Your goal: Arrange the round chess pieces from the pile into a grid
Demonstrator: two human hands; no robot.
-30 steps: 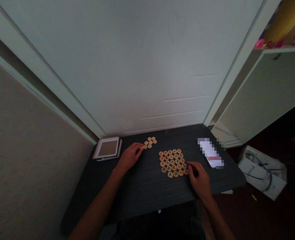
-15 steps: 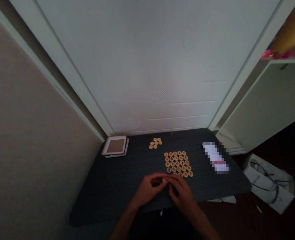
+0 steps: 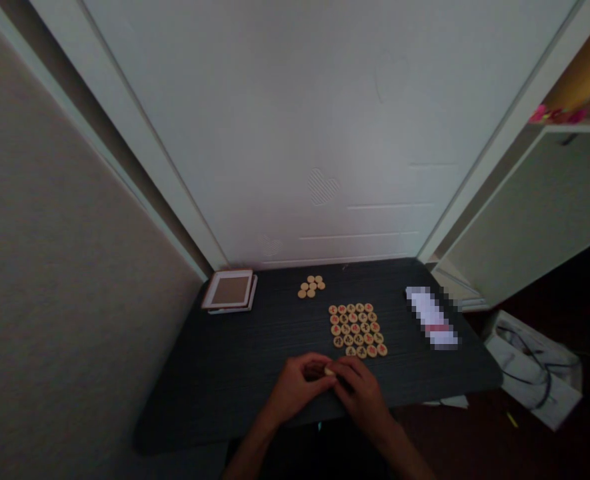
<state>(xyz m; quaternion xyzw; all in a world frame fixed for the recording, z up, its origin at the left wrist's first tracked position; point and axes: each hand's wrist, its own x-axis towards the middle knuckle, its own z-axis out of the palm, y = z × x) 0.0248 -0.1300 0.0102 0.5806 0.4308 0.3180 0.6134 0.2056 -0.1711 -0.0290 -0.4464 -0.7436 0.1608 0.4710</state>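
Between the fingertips of my left hand (image 3: pixel 297 385) and my right hand (image 3: pixel 359 392) is a small round wooden xiangqi piece (image 3: pixel 329 371), mostly covered by the fingers. Both hands are closed in a pinch around it, just above the front of the dark table (image 3: pixel 215 387). Beyond them lies a square block of xiangqi pieces (image 3: pixel 355 328) in close rows, with red and black characters facing up. The front row has a gap at its left end, near my fingers. Farther back sits a loose cluster of blank-faced pieces (image 3: pixel 312 287).
Two stacked frame-like boxes (image 3: pixel 229 291) lie at the table's back left corner. A blurred-out white object (image 3: pixel 431 317) rests on the right side. A white panel (image 3: pixel 295 133) rises behind the table. On the floor at right stands a white box with cables (image 3: pixel 535 370).
My hands have drawn slightly back toward me, with the piece still between them. More of the block's front row now shows. The view has shifted a little.
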